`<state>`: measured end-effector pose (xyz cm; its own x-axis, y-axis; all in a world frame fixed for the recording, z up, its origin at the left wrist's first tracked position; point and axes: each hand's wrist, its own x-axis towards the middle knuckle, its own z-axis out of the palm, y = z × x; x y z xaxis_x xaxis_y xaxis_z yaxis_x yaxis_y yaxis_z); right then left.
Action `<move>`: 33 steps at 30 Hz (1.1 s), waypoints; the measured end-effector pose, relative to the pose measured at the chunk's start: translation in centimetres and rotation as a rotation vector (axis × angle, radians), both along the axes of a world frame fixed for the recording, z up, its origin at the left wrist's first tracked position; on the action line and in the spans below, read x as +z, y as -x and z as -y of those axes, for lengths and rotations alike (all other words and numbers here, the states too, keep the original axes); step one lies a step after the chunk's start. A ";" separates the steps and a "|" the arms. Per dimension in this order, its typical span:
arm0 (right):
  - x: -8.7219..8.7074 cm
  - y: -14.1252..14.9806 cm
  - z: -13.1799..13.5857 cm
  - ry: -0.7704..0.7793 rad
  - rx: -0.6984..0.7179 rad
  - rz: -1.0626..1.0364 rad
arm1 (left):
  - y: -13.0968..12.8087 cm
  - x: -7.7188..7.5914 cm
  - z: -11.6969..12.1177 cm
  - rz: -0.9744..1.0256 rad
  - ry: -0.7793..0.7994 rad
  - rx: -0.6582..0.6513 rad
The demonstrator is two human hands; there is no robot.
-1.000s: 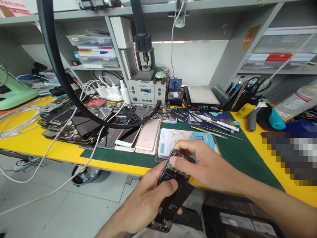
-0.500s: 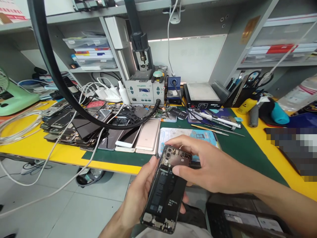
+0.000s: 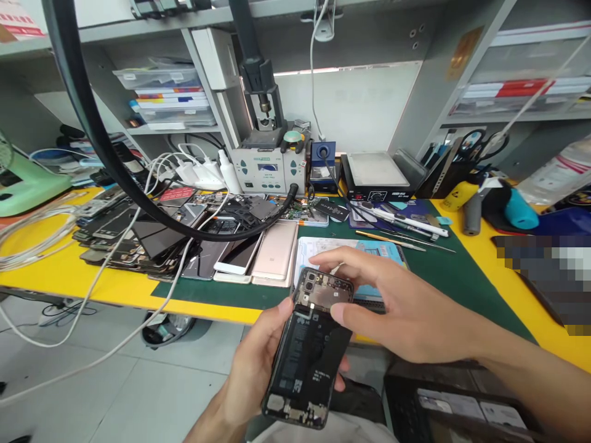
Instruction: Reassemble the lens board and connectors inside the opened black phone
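My left hand (image 3: 252, 369) grips an opened smartphone (image 3: 308, 351) from below and from the left side, back cover off, black battery and circuit boards showing. The phone is upright, its camera end pointing away from me, held in front of the bench edge. My right hand (image 3: 406, 307) hovers at the phone's upper right with fingers spread; its thumb tip is at the phone's right edge near the top board.
A green mat (image 3: 429, 271) lies on the yellow bench (image 3: 60, 271). A pile of phones and screens (image 3: 152, 237) lies left. A rework station (image 3: 270, 166), a hot plate (image 3: 376, 175), tweezers and tools (image 3: 401, 231) stand behind. White cables (image 3: 92, 289) and a thick black hose (image 3: 115, 172) hang at left.
The phone has been turned upright and raised so its open back faces me. My right hand has moved from gripping its top end to hovering with fingers spread beside it.
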<state>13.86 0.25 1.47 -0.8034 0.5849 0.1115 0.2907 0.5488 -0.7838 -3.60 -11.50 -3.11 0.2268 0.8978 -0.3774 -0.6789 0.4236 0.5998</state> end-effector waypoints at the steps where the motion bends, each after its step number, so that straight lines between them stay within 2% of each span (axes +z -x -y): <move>1: 0.1 0.1 0.1 -0.032 -0.016 -0.038 | 0.0 0.1 0.0 0.007 -0.024 0.009; 3: 0.1 0.3 0.3 -0.159 -0.084 -0.156 | -0.1 0.3 -0.1 0.022 -0.064 0.041; 6: -0.1 0.5 0.8 -0.354 -0.107 -0.330 | -0.5 0.6 -0.6 0.022 -0.068 0.214; 9: -0.1 0.6 1.4 -0.369 0.023 -0.368 | -1.0 0.6 -1.4 -0.057 -0.127 0.442; 11: 0.2 0.6 1.8 -0.325 0.095 -0.343 | -1.3 0.4 -1.8 -0.097 -0.212 0.526; 14: 0.8 0.5 1.9 -0.155 0.106 -0.291 | -1.5 0.2 -2.2 -0.105 -0.289 0.561; 17: 1.1 0.6 1.6 0.202 0.016 -0.325 | -1.4 0.5 -2.3 -0.072 -0.295 0.573; 20: 1.1 1.0 1.5 0.593 0.023 -0.354 | -1.4 0.8 -2.5 -0.027 -0.312 0.578; 22: 1.1 1.4 1.6 0.741 0.034 -0.297 | -1.4 0.8 -2.5 -0.001 -0.326 0.565; 24: 1.2 1.9 1.8 0.788 -0.002 -0.233 | -1.4 0.7 -2.6 0.023 -0.330 0.556; 29: 1.3 3.1 2.2 0.795 -0.096 -0.125 | -1.7 0.0 -3.0 0.040 -0.338 0.589; 33: 0.9 3.8 2.0 0.812 -0.124 -0.117 | -1.8 0.0 -3.4 0.020 -0.329 0.611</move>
<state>10.08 -1.71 2.37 -0.7375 0.6028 -0.3044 0.2035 -0.2315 -0.9513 -1.79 -8.11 -3.12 -0.3522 0.9337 -0.0647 -0.7498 -0.2401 0.6165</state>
